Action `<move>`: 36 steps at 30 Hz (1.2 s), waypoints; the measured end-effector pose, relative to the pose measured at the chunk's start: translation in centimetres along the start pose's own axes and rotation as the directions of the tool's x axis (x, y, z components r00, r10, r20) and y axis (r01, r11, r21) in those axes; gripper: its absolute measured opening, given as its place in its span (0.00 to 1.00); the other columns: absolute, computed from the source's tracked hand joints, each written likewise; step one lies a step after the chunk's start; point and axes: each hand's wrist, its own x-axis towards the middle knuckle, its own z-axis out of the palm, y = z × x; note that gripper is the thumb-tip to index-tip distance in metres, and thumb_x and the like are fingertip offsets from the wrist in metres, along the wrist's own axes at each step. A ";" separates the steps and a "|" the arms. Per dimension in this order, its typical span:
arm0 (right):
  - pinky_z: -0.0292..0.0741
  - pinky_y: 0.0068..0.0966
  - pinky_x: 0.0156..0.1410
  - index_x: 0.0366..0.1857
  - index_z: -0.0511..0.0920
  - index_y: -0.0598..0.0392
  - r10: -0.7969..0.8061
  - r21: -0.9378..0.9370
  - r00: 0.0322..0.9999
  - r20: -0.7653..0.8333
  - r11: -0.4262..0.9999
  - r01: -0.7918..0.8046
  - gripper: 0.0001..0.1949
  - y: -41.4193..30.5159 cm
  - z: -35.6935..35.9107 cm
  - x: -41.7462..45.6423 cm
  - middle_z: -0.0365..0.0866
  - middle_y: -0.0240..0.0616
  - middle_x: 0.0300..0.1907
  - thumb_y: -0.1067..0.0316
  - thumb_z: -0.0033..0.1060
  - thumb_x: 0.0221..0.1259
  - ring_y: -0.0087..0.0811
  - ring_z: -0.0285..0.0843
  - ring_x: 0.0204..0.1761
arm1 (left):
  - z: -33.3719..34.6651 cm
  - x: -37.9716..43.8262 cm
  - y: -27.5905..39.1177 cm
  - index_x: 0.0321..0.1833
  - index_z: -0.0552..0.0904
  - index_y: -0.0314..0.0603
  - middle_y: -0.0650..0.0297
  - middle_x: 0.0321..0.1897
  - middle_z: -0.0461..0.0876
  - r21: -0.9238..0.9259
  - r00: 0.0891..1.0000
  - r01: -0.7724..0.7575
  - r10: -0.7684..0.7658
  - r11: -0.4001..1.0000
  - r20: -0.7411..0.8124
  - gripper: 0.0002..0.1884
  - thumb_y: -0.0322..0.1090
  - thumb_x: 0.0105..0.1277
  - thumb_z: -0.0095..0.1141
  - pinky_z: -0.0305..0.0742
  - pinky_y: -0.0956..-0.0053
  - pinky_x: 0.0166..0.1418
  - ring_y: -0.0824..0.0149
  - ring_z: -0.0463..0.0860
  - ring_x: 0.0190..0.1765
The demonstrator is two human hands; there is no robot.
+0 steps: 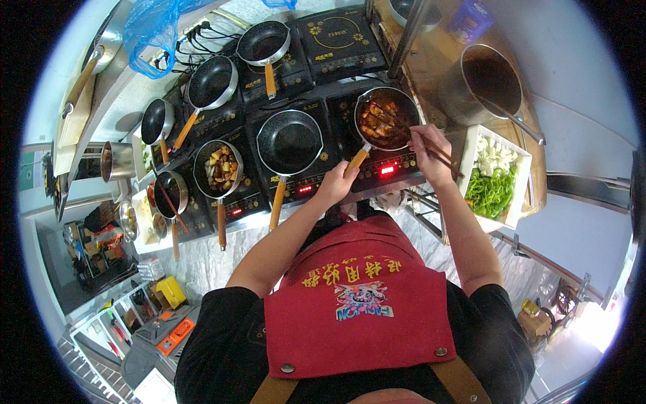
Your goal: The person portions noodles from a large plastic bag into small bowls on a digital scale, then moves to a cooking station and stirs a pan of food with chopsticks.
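My left hand (337,183) grips the wooden handle of a small frying pan (367,144) at the front right. Dark red sauce and browned food pieces (377,119) fill that pan, which sits on an induction cooker (387,170) with a lit red display. A pair of chopsticks (444,158) is held in my right hand (430,151), their tips down in the sauce. To the left stands a dark, seemingly empty frying pan (289,141) on another lit cooker. Further left, a pan (198,174) holds chunks of potato-like food.
Several more pans, including one (263,43), stand on cookers behind and left. A white tray (520,187) of green pepper strips and chopped white vegetable lies right, beside a deep metal pot (449,96) with a ladle (530,130). A blue plastic bag (151,38) hangs at the upper left.
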 end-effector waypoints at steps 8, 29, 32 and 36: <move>0.88 0.32 0.50 0.52 0.88 0.58 -0.070 -0.078 0.997 -0.035 0.995 0.067 0.05 -1.2 0.4 -1.3 0.91 0.43 0.44 0.74 0.69 0.80 0.40 0.95 0.43 | -0.1 -0.1 0.2 0.64 0.82 0.36 0.54 0.35 0.88 -0.006 1.000 0.024 -0.024 1.000 0.017 0.25 0.55 0.88 0.58 0.80 0.58 0.44 0.57 0.87 0.36; 0.84 0.31 0.48 0.51 0.89 0.58 -0.151 -0.166 0.989 -0.011 0.975 0.147 0.05 -1.8 -1.8 1.5 0.89 0.45 0.42 0.73 0.69 0.80 0.40 0.92 0.42 | 0.5 0.3 -0.7 0.61 0.81 0.35 0.58 0.33 0.85 -0.033 1.000 -0.002 0.002 0.999 0.010 0.24 0.54 0.88 0.59 0.79 0.60 0.43 0.62 0.86 0.35; 0.86 0.35 0.48 0.50 0.88 0.55 -0.219 -0.355 0.971 0.097 0.904 0.239 0.03 -2.1 -2.3 1.1 0.90 0.45 0.42 0.73 0.68 0.80 0.47 0.93 0.44 | 0.8 0.5 -1.4 0.62 0.81 0.35 0.58 0.33 0.85 -0.044 1.000 -0.014 0.014 0.999 -0.008 0.23 0.54 0.88 0.60 0.79 0.61 0.41 0.63 0.86 0.35; 0.86 0.38 0.49 0.50 0.87 0.55 -0.131 -0.289 0.991 0.022 0.948 0.132 0.04 -3.9 -2.1 1.1 0.90 0.45 0.43 0.74 0.69 0.78 0.50 0.93 0.44 | 0.4 0.0 -0.4 0.64 0.81 0.35 0.58 0.33 0.85 -0.025 1.000 -0.024 0.024 0.999 -0.005 0.24 0.54 0.88 0.59 0.78 0.62 0.41 0.64 0.86 0.35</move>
